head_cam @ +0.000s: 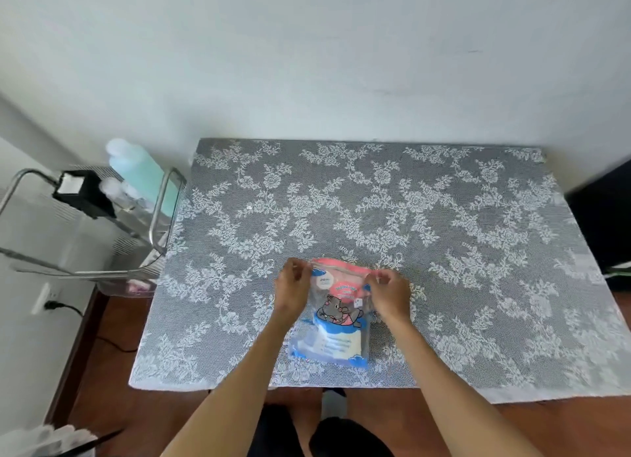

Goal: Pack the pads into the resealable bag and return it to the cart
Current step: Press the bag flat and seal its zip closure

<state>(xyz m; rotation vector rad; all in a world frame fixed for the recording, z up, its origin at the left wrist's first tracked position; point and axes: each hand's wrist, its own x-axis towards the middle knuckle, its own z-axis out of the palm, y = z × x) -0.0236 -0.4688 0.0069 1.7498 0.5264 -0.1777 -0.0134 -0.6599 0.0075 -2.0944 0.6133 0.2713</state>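
The resealable bag (pixel 336 315) lies flat on the lace-covered counter (pixel 444 234), near the middle of its front edge, with its pink top strip toward the wall. A cartoon hippo is printed on its face, and white pads (pixel 336 345) show through the clear lower part. The left hand (pixel 293 287) pinches the bag's top left corner; the right hand (pixel 389 292) pinches the top right corner. Off the counter's left edge stands a metal cart (pixel 85 224) carrying a green bottle (pixel 140 170) and a black box (pixel 80 192).
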